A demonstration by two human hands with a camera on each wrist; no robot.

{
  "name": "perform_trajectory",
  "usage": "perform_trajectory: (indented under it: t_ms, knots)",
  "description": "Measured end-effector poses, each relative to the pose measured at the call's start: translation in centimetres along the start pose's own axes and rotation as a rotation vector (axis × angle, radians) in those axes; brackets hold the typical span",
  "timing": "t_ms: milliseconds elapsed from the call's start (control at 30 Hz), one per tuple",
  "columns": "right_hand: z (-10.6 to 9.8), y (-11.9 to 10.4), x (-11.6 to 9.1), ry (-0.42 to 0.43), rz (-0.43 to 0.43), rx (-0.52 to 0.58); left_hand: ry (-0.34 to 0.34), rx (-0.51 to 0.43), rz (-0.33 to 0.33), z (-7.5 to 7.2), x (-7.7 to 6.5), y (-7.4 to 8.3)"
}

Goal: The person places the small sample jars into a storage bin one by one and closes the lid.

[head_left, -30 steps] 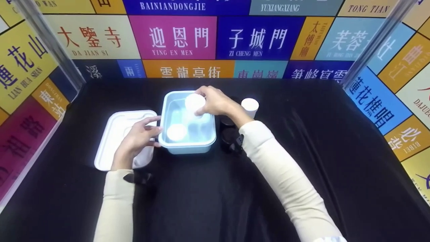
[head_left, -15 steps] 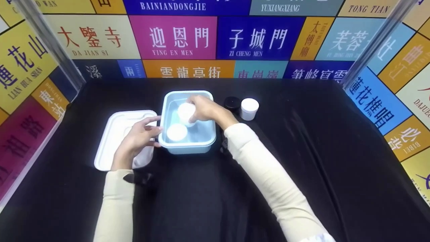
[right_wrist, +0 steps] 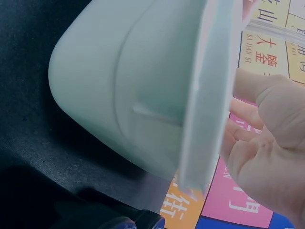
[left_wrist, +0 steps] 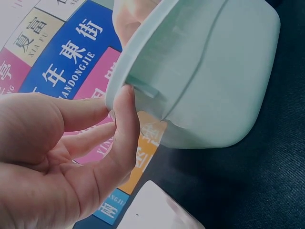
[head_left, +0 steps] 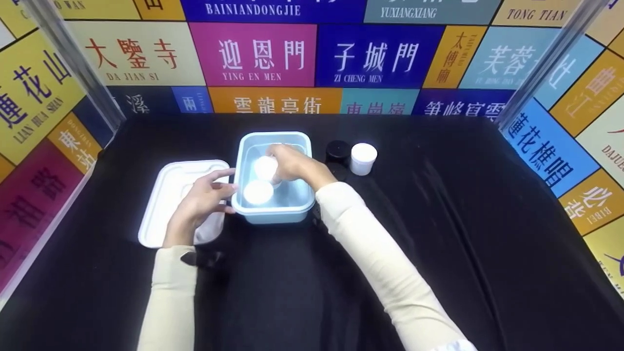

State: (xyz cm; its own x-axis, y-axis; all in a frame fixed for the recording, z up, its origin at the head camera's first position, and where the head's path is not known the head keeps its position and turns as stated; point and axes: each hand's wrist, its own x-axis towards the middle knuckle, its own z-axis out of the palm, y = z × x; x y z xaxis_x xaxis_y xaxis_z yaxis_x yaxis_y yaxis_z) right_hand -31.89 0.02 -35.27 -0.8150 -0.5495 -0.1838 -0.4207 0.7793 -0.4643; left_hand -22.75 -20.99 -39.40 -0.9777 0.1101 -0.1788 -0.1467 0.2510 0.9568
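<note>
right inside the pale blue tub (head_left: 275, 217), the right hand (head_left: 294, 165) has its grip clamped on a white jar (head_left: 265, 168) to its left, just beyond a second jar (head_left: 259, 192), left hand (head_left: 205, 197) touching the tub's side.

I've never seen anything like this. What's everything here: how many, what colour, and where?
Tub: one, pale blue, near centre
Held jar: one, white, inside tub
Loose jar: one, white, inside tub, near left
Outer jar: one, white, right of tub
Black jar: at least one, black, beside outer jar
Lid: one, white, left of tub
Cloth: one, black, underneath
Sign panels: many, multicoloured, back and sides
Corner posts: two, silvery, back
Sleeves: two, cream, forearms
Wrist devices: two, black, wrists
Left hand: one, bare, touching tub's rim
Right hand: one, bare, gripping held jar
</note>
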Motion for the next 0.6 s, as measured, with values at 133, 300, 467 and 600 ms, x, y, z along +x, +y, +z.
perform_trajectory:
  t_ms: [133, 300, 467, 600]
  knots:
    - [0.43, 0.01, 0.19, -0.011, -0.016, -0.008, -0.003, 0.004, -0.001, 0.03, -0.04, -0.01]
    - [0.62, -0.10, 0.21, -0.021, -0.032, -0.021, -0.008, -0.006, 0.004, 0.01, 0.12, -0.05]
    - [0.65, -0.46, 0.29, -0.036, -0.028, -0.050, -0.011, -0.014, 0.011, -0.03, 0.16, -0.05]
    - [0.81, -0.63, 0.41, -0.051, -0.025, -0.052, -0.003, -0.001, 0.003, 0.06, 0.13, -0.01]
